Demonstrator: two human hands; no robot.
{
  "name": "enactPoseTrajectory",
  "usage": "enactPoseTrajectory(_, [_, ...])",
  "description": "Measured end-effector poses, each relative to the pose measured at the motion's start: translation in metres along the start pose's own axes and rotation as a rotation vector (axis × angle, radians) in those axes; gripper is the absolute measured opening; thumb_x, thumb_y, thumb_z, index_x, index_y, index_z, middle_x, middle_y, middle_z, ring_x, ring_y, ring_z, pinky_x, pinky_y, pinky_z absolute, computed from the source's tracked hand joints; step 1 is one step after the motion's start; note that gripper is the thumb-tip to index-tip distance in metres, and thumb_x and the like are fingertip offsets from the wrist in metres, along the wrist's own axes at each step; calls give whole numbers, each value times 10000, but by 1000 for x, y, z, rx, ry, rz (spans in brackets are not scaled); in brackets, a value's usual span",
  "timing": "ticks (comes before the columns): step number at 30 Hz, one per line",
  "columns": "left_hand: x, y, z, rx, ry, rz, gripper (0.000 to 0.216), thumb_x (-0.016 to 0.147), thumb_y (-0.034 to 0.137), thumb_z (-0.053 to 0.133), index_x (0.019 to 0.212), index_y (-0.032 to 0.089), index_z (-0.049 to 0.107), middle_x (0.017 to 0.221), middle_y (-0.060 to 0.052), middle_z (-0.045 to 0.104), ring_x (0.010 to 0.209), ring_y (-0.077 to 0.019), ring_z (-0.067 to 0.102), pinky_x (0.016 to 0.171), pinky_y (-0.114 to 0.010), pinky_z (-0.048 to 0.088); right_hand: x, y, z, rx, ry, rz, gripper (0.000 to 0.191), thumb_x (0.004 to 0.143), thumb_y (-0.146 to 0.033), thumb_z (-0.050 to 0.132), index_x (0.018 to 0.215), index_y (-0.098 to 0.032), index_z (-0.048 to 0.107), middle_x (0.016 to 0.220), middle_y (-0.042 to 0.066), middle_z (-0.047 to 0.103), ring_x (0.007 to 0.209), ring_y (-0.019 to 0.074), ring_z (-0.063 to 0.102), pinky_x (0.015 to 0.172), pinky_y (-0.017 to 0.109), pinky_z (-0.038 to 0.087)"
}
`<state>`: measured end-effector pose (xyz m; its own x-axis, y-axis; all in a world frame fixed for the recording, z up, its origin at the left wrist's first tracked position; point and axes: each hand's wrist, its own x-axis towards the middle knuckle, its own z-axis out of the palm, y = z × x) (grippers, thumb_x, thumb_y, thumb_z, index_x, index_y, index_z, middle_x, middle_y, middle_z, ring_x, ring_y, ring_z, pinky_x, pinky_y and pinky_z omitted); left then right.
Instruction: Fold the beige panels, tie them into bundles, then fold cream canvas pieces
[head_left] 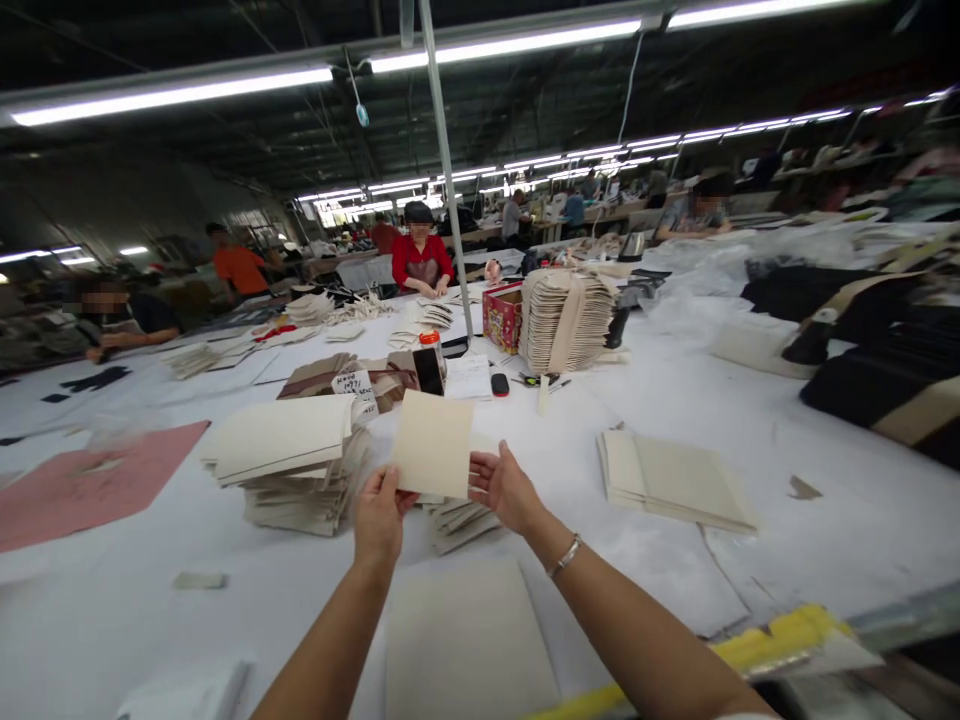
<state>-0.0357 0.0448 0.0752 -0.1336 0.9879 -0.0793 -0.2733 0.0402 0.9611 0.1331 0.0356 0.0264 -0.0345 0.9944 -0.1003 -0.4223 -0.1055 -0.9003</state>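
A cream, nearly square flat piece of material (433, 445) is raised above the table in front of me. My left hand (380, 515) pinches its lower left corner between thumb and fingers. At the right edge of the piece is my right hand (510, 487), fingers stretched and apart; whether they touch the edge I cannot tell. Partly hidden behind the piece lies a small stack of similar pieces (461, 525). A taller stack of cream pieces (289, 450) stands to the left. Below my hands, a larger pale sheet (465, 640) lies flat near the table's front edge.
To the right lie more cream pieces (679, 480). Further back stand a strapped bundle (566, 320), a red box (502, 317), a phone (428, 372) and scissors (540, 380). A pink sheet (97, 480) lies left. A metal pole (448, 170) rises mid-table. Co-workers sit beyond.
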Motion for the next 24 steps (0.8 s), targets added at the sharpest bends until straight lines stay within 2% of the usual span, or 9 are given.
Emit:
enactPoseTrajectory(2, [-20,-16,-6,44,-98,-112,363,650,451,674,853,169,568,757,-26,656,623,-143,628,570,-254,543,-23,-3,-9,59,-102,70,685,711,-708,470,1092,-150,579,991,121,674,859,240,644,730,389,509])
enactPoseTrajectory(4, [-36,-29,-22,265,-263,-109,395,715,500,602,930,168,599,874,-76,676,751,-201,657,642,-317,564,-47,0,-21,-9,-112,58,613,627,-556,686,1072,-144,600,970,104,689,854,248,645,756,390,508])
enactPoseTrajectory(6, [-48,-41,-47,600,-382,90,441,767,518,532,1031,173,611,1050,-112,653,955,-251,626,805,-388,538,-70,3,-39,-63,-40,37,568,600,-476,739,1033,-128,624,974,102,693,880,256,644,822,408,493])
enactPoseTrajectory(9, [-64,-62,-91,1072,-515,513,511,792,495,520,1191,177,550,1252,-122,553,1196,-275,473,1013,-445,384,-104,5,-76,-175,124,26,544,600,-460,738,1010,-116,640,998,106,689,920,268,639,876,431,477])
enactPoseTrajectory(11, [-76,-80,-114,1287,-682,651,574,802,498,518,1266,162,489,1320,-135,490,1258,-287,398,1044,-481,324,-123,7,-101,-314,221,14,517,603,-438,739,1003,-123,651,1018,102,685,950,273,631,891,430,474])
enactPoseTrajectory(13, [-86,-97,-124,1441,-807,696,595,814,501,511,1297,158,456,1357,-141,445,1278,-297,367,1048,-522,286,-138,10,-120,-445,305,52,459,604,-437,730,937,-125,677,972,104,697,927,282,639,859,424,494])
enactPoseTrajectory(18, [-93,-110,-110,1580,-812,726,571,822,489,518,1284,157,472,1359,-146,439,1277,-303,365,1040,-549,263,-165,13,-138,-673,413,61,419,604,-466,703,819,-106,705,872,126,710,879,310,650,783,408,519])
enactPoseTrajectory(21, [-99,-97,-103,1487,-761,879,471,845,439,509,1218,153,534,1304,-139,505,1241,-291,411,1039,-531,277,-174,3,-131,-736,459,-9,458,627,-477,689,864,-85,703,901,134,705,905,318,640,802,415,505])
enactPoseTrajectory(24, [-116,-83,-113,1340,-701,1022,319,866,333,503,1113,157,601,1184,-117,600,1127,-237,511,998,-425,374,-177,-7,-120,-650,403,-5,476,627,-459,711,927,-91,693,956,125,697,928,301,636,818,399,507])
